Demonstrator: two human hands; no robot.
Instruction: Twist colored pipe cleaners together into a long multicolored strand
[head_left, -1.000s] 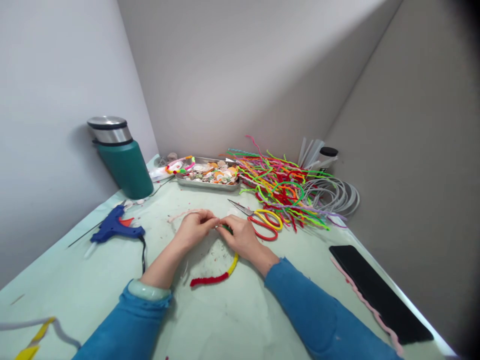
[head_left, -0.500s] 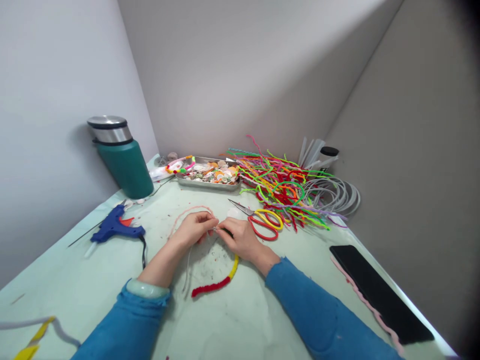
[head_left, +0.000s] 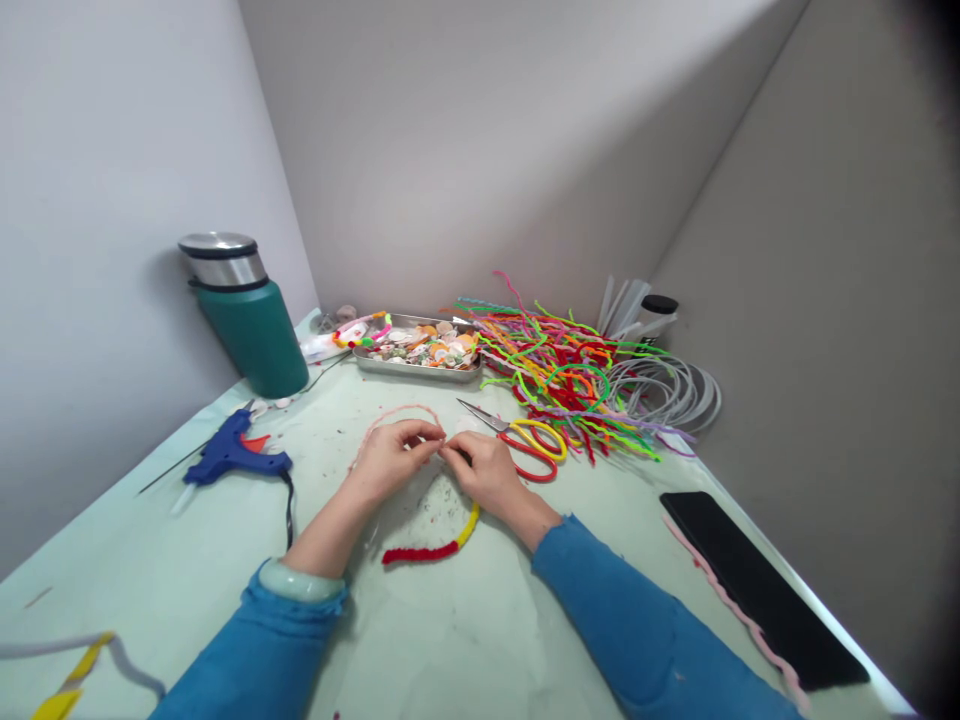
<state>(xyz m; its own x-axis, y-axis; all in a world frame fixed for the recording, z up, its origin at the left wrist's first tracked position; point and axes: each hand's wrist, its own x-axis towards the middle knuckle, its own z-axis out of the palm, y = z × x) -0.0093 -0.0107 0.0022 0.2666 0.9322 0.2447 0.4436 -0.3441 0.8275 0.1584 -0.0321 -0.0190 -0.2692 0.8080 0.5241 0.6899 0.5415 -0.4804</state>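
Two hands of mine meet near mid-frame: the fingers of my left hand (head_left: 390, 458) are closed in a pinch, on what I cannot tell, and those of my right hand (head_left: 487, 472) are closed on the red-and-yellow strip (head_left: 444, 551), the pinched part hidden. Just below them, the strip's long axis bends, its red length nearly level with the free end pointing to frame left, its yellow length curving up rightward beneath my right hand. A pink strand (head_left: 405, 408) arches above my left.
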